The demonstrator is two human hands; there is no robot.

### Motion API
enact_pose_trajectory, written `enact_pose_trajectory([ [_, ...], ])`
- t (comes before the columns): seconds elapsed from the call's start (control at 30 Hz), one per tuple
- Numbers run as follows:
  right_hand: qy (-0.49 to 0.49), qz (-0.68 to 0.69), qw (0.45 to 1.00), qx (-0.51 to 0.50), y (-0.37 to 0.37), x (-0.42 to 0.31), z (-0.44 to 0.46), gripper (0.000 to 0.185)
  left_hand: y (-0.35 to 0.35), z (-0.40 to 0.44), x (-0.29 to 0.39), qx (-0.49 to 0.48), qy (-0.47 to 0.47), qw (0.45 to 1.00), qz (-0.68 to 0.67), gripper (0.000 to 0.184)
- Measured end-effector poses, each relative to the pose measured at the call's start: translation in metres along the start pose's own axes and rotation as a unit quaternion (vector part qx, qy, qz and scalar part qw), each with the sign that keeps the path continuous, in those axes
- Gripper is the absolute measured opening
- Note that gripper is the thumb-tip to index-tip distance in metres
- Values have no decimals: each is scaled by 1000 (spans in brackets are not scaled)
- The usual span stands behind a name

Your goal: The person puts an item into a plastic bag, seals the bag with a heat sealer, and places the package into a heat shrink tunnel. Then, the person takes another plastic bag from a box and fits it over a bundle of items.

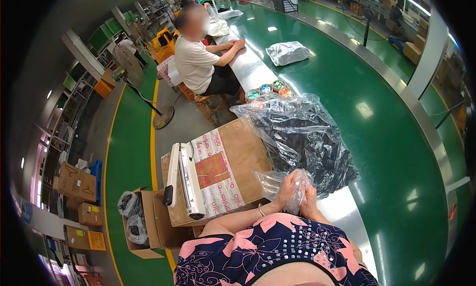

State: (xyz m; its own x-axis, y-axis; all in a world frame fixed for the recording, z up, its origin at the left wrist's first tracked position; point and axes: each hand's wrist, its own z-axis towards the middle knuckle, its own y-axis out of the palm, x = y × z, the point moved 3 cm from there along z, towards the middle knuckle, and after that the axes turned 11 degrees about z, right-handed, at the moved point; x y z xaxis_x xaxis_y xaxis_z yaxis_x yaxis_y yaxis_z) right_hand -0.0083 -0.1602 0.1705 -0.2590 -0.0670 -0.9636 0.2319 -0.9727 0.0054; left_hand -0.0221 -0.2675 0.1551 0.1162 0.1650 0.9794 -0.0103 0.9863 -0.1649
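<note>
My left hand [286,190] and right hand [310,201] grasped bunched clear plastic [269,182] at the tabletop's [396,162] silver edge, just beside a black-filled bag [307,142], the carton [245,147] crowding my left, while beyond the round items [266,88] by that edge a pale package [287,53] lay with open green room to its right.

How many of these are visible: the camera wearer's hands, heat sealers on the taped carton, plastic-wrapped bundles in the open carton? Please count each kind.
Wearer's hands (left hand, right hand): 2
Heat sealer: 1
Plastic-wrapped bundles in open carton: 2
Total: 5
</note>
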Motion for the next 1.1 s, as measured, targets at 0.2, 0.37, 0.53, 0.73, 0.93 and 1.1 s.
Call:
enact_pose_trajectory([
  [0.2, -22, 0, 1000, 13, 1, -6, 2, 20, 2, 0, -7, 13, -9, 1000, 0, 21],
  [0.37, -29, 8, 1000, 8, 0, -5, 2, 21, 3, 0, -8, 17, -7, 1000, -4, 21],
  [0.53, -13, 19, 1000, 12, 0, 1, 2, 21, 2, 1, -6, 13, -5, 1000, 3, 22],
  [0.73, -20, 8, 1000, 18, -1, 0, 2, 21, 2, 1, -8, 15, 4, 1000, 9, 23],
  [0.93, -35, 3, 999, 17, -1, 6, 1, 22, 1, 2, -3, 4, 0, 1000, 8, 23],
  [1.1, -29, 7, 999, 19, -1, 4, 2, 22, 2, 2, -3, 14, 13, 1000, 8, 21],
])
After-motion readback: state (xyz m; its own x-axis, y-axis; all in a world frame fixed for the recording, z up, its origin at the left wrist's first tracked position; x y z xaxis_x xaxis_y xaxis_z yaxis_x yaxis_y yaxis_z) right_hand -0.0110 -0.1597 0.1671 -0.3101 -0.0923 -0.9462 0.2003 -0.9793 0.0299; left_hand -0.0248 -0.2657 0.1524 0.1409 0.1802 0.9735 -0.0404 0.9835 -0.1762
